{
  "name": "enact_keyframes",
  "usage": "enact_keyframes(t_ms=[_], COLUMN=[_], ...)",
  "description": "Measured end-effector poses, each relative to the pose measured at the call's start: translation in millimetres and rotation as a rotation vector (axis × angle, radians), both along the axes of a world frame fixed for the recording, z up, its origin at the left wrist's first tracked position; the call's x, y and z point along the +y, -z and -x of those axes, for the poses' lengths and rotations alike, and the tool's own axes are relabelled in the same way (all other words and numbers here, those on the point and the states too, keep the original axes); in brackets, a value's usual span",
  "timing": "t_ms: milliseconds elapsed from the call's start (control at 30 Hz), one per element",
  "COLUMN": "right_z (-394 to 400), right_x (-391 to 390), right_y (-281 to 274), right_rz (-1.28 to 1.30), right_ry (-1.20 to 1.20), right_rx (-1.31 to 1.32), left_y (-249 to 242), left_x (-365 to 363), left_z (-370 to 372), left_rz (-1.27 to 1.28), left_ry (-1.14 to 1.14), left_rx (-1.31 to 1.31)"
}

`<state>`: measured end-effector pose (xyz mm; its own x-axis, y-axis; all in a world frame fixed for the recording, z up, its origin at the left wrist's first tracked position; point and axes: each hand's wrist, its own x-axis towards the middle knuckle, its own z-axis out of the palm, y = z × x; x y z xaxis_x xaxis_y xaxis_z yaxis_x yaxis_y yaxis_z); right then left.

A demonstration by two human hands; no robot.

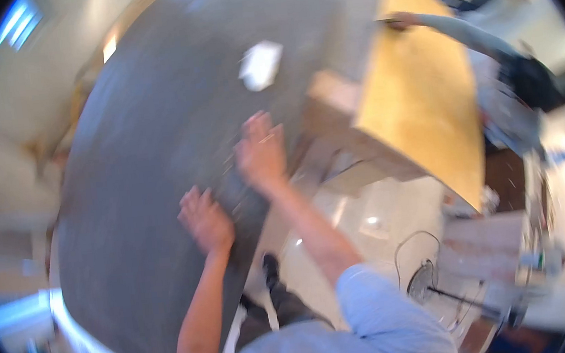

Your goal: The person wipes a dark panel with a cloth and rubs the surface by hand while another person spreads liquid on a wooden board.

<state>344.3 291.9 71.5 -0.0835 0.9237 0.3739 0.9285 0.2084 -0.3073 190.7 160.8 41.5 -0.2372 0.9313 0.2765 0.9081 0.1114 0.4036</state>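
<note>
A large dark grey sheet surface [135,150] lies in front of me. My left hand [206,220] is over its near right part, palm down, with its fingers apart and nothing held. Farther forward and to the right, my right hand [261,152] is also over the grey surface, fingers spread, holding nothing. Motion blur hides whether either hand touches the surface. Beyond my right hand lies a white object [261,65], too blurred to name.
At the right, a co-worker's hand [404,21] is at the far edge of a yellow board [418,93]. A round fan [421,282] with a pole and cables stands on the shiny floor [382,211] at the lower right. Wooden boxing [336,95] adjoins the grey surface.
</note>
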Motion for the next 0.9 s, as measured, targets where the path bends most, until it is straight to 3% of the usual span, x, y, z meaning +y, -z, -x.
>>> enact_keyframes(t_ms=[33, 67, 100, 167, 267, 300, 333, 367, 400, 433, 500, 567, 700, 733, 767, 867, 900], right_z=[-2, -1, 0, 6, 14, 11, 6, 6, 7, 8, 11, 7, 1, 0, -1, -3, -2], right_x=[-1, -2, -2, 5, -5, -7, -6, -6, -2, 4, 6, 8, 10, 13, 15, 11, 13], right_y=[2, 0, -1, 32, 22, 4, -1, 0, -4, 15, 24, 27, 29, 28, 28, 28, 27], right_rz=[0.026, 0.076, 0.129, -0.013, 0.021, 0.091, 0.030, 0.037, 0.097, -0.021, 0.068, 0.059, 0.047, 0.046, 0.049, 0.064, 0.062], right_ry=[-0.001, 0.025, 0.003, 0.052, 0.062, 0.070, 0.062, 0.046, 0.029, 0.053, 0.059, 0.064, 0.068, 0.069, 0.070, 0.061, 0.061], right_rx=[-0.020, 0.024, 0.052, 0.034, 0.029, 0.008, -0.039, -0.013, -0.046, -0.113, -0.166, -0.193, -0.200, -0.201, -0.203, -0.190, -0.182], left_y=[3, -6, 14, 21, -40, -65, -60, -50, -47, -47, 2, 5, -10, 4, -27, -21, -34], left_x=[0, 1, -1, -1, -4, 13, 31, 50, 77, 101, 122, 97, -46, -80, -84, -38, 1], left_z=[-1, 6, 13, 18, 21, 13, 5, 1, -7, -8, -6, -15, -29, -27, -21, -17, -10], left_rz=[0.009, 0.110, 0.032, -0.038, 0.411, 0.601, 0.391, 0.039, -0.152, -0.080, -0.061, -0.017, 0.137, 0.045, 0.842, -0.019, -0.114], left_ry=[-0.002, 0.037, 0.055, 0.062, 0.317, 0.328, 0.392, 0.507, 0.401, 0.389, 0.307, 0.364, 0.834, 1.039, 1.227, 0.933, 0.765], left_rx=[0.068, -0.058, -0.006, 0.087, -0.063, -0.294, -0.435, -0.185, -0.069, 0.047, 0.174, 0.228, 0.151, -0.212, -0.506, -0.532, -0.502])
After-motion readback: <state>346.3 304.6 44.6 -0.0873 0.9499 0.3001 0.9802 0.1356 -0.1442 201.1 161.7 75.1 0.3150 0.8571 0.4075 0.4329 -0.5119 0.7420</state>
